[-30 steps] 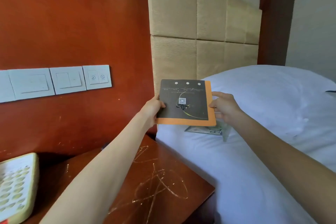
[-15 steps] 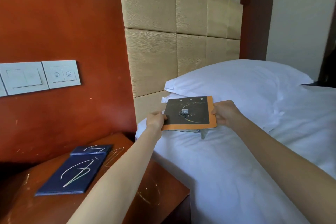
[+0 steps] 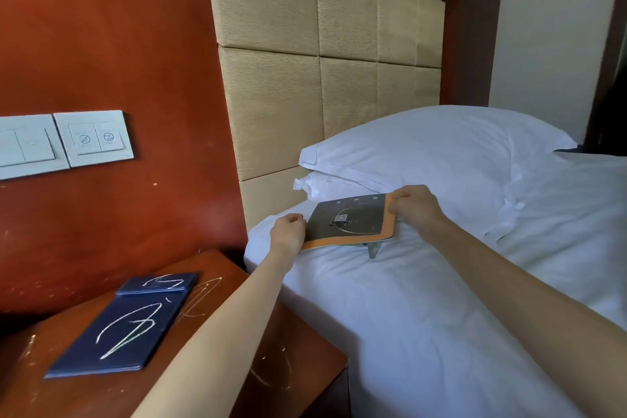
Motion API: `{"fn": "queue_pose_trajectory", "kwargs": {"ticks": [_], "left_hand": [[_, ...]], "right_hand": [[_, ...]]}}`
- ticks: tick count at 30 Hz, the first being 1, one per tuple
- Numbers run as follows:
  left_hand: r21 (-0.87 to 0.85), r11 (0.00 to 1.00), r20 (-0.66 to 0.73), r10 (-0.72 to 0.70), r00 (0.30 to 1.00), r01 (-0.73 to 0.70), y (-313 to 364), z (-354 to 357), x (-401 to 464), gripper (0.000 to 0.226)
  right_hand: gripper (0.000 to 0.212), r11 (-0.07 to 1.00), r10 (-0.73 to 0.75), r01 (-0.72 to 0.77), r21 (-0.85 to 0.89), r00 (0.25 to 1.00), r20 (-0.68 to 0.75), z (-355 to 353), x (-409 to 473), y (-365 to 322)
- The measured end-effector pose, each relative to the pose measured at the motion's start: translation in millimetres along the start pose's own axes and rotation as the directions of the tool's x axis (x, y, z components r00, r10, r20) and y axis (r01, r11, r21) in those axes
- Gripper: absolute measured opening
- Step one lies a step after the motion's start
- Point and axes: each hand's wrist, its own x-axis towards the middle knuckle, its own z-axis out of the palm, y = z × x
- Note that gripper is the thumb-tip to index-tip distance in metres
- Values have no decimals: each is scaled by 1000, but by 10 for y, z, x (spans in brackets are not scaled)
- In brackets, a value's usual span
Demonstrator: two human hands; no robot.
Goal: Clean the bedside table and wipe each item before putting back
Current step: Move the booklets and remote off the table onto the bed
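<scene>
On the white bed [image 3: 424, 332], I pinch the orange-edged card [image 3: 353, 222] between my left hand [image 3: 288, 229] and right hand [image 3: 415, 205], over a clear stand [image 3: 373, 248]; released unevenly, it may slide off, away from the bedside table [image 3: 203, 383].

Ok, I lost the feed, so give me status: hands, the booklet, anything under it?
Left hand and right hand both grip the orange-edged booklet. Booklet low over the bed. A clear stand lies beneath it.
</scene>
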Motion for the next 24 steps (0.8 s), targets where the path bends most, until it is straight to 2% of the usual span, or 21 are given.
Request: {"fn": "queue_pose_trajectory", "kwargs": {"ticks": [2, 4, 6, 9, 12, 17, 24], "left_hand": [[-21, 1000, 10, -14, 1000, 14, 3, -45, 12, 28], [-12, 1000, -3, 4, 1000, -4, 26, -127, -12, 20], [-15, 998, -17, 56, 998, -57, 88, -244, -68, 15], [-2, 991, 34, 136, 990, -136, 226, -484, -174, 20], [95, 977, 76, 184, 980, -190, 334, -767, -278, 22], [234, 947, 48, 217, 975, -222, 346, -1309, -429, 31], [324, 934, -78, 188, 979, -153, 241, -2119, -687, 32]], "right_hand": [[20, 999, -46, 47, 23, 998, -32, 22, -23, -34], [13, 996, -81, 82, 46, 996, -23, 44, -44, -80], [15, 991, -104, 103, 82, 994, 13, 94, -54, -135], [25, 984, -133, 125, 124, 989, 64, 237, -141, -243], [24, 982, -157, 142, 123, 981, 115, 436, -281, -364], [25, 963, -168, 111, 245, 959, 227, 794, -571, -594], [20, 944, -145, -2, 329, 894, 423, 1302, -1053, -836]]}}
